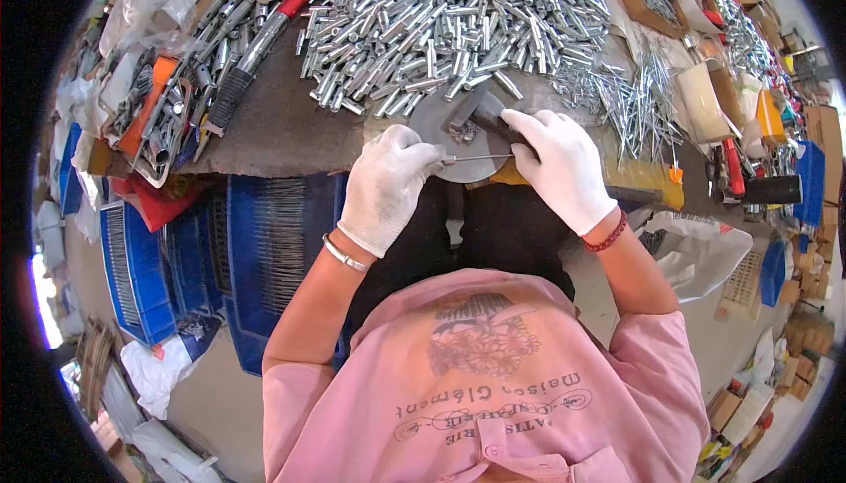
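And there, the left hand [388, 179] swallowed one end of the thin rod [483, 158], its other tip too small to tell! The right hand [561, 159] hid part of a dark block [489, 113]; up top, the picture's edge sliced through the tube pile [458, 20] and, down below, the pink shirt [529, 386]!

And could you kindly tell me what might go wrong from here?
The thin metal rod in the left hand could slip and fall past the front edge of the workbench. Its far end reaches the right hand, so a sudden push might poke it. A nudge could roll some short silver tubes onto the round grey disc.
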The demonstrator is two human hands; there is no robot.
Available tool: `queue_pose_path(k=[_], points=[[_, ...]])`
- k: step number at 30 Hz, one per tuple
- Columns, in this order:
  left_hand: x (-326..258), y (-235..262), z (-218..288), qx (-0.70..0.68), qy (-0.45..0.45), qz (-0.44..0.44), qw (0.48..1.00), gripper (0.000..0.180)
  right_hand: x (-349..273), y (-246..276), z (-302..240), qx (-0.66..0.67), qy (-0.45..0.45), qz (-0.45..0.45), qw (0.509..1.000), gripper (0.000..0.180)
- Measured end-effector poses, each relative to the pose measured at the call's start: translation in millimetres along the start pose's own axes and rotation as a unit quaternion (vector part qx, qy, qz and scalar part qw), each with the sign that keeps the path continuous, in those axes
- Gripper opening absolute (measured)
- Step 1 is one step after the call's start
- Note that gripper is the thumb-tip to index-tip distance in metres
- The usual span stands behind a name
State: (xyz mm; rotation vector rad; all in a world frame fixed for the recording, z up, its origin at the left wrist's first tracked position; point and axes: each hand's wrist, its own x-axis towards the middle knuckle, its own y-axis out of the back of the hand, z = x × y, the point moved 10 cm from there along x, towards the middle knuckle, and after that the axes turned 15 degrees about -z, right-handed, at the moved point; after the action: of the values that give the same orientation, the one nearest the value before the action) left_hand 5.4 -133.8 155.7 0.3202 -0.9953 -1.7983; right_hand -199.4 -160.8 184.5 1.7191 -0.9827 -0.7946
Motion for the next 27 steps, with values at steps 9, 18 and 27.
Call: queue_pose_path(k=[9, 18, 27], points=[[-2.6, -5.7, -3.7, 0.006, -0.003, -0.028, 1.0, 0.023, -50.3, -4.8, -27.8, 0.034, 0.081, -0.01, 0.996, 0.05], [2.8, 15.5, 19.1, 0.037, -0.028, 0.006, 0.999, 0.014, -11.7, 4.9, -1.5, 0.17, 0.068, -0.024, 0.983, 0.049], [-0.8, 11.8, 14.8, 0.023, -0.024, 0.008, 0.999, 0.016, -15.9, 6.6, -34.5, 0.004, 0.105, 0.054, 0.993, 0.019]])
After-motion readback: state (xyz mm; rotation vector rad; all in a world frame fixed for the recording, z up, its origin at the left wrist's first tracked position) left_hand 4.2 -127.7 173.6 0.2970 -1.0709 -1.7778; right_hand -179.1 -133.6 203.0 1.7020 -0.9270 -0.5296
